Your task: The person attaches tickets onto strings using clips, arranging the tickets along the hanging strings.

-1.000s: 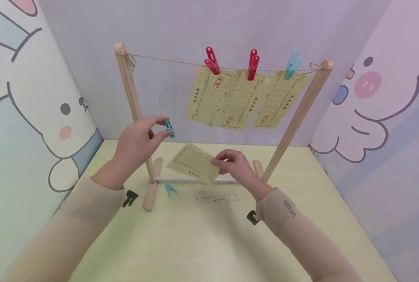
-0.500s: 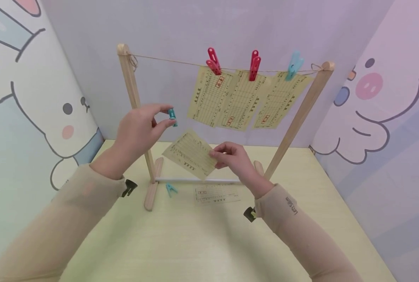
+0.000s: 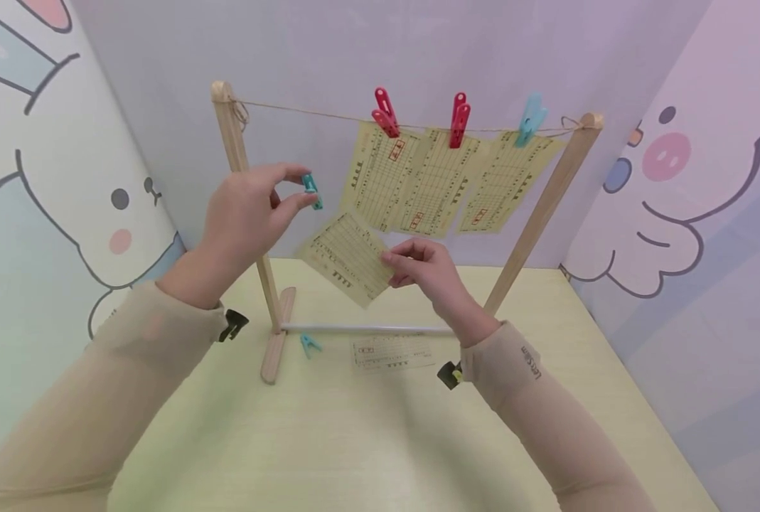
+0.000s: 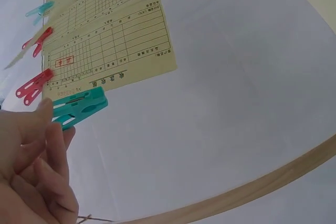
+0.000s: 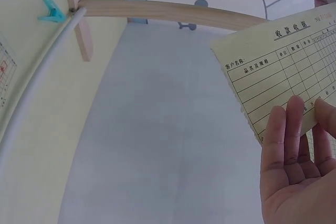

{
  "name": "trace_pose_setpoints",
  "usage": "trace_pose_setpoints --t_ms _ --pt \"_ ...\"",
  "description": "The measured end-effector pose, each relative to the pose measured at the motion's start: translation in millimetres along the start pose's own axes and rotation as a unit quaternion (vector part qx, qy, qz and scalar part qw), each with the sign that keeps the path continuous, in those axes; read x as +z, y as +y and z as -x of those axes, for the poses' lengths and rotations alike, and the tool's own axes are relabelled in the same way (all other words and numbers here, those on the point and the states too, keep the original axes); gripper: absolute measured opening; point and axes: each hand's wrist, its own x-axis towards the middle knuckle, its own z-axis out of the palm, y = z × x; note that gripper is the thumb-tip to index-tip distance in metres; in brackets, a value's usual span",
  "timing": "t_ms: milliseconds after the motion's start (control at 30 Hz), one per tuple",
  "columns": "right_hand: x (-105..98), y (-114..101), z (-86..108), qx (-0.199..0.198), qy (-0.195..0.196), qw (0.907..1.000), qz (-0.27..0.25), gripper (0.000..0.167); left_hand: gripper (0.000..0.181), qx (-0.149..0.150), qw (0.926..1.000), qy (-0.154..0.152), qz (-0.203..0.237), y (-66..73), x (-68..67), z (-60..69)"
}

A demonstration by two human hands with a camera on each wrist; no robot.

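Between thumb and fingertips, my left hand (image 3: 248, 206) pinches a teal clothespin (image 3: 312, 191) in the air, left of the hanging papers. The left wrist view shows that teal clothespin (image 4: 79, 106) by its side. My right hand (image 3: 427, 274) pinches the right edge of a yellow receipt slip (image 3: 350, 259), which tilts in the air below the string (image 3: 303, 110). Up close in the right wrist view, the receipt slip (image 5: 278, 72) has printed lines and a ragged edge. Three similar receipts (image 3: 382, 178) hang from the string under two red clothespins (image 3: 458, 121) and a light blue clothespin (image 3: 530, 121).
Two wooden posts (image 3: 232, 139) hold the string, joined low down by a white rod (image 3: 367, 328). On the table (image 3: 328, 441) lie another blue clothespin (image 3: 310, 345) and another receipt (image 3: 394, 354). Cartoon-printed walls (image 3: 706, 107) stand at the sides.
Both hands have risen, the left with the teal clothespin and the right with the receipt slip. The slip now overlaps the lower corner of the leftmost hanging receipt in the head view.
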Motion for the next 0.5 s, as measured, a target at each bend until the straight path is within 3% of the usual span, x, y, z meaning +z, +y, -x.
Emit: trace_pose_setpoints --t_ms 500 --pt "7 -17 -8.3 -0.008 0.018 0.9986 -0.05 0.005 0.026 -0.006 0.9972 0.047 0.058 10.9 -23.2 -21.9"
